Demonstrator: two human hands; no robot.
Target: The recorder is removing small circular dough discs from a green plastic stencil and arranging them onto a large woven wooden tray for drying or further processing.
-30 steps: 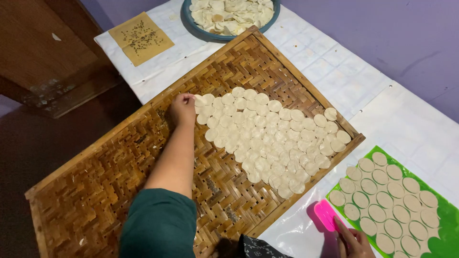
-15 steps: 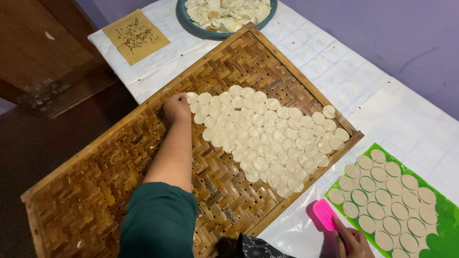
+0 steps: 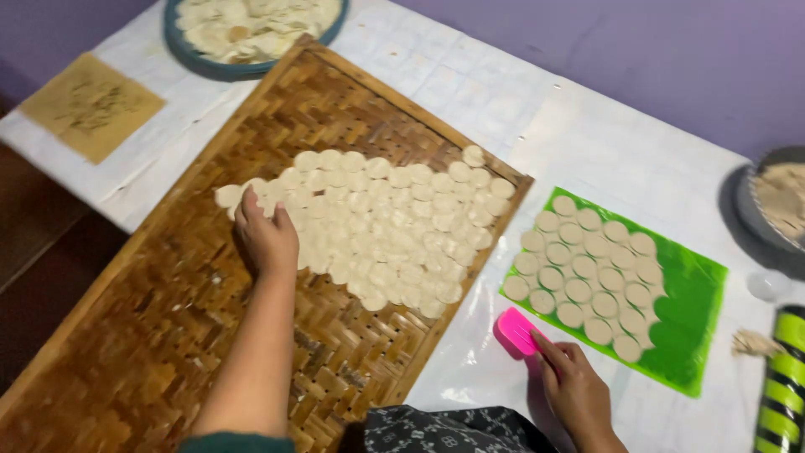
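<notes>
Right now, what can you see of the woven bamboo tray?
The woven bamboo tray is a large brown rectangle with a raised wooden rim, lying flat and diagonally on the white-covered table. Its herringbone weave looks worn. Pale round dough discs cover its upper right part; the rest is bare. The left hand rests on the discs' left edge.

Tray near-left: bare weave on the woven tray [image 3: 151,335], open to a hand.
Tray middle: dough discs [image 3: 377,226] packed edge to edge.
Right: green mat [image 3: 696,310] crowded with cut rounds [image 3: 587,268].
Between tray and mat: narrow white strip, pink cutter [image 3: 516,333] in it.
</notes>
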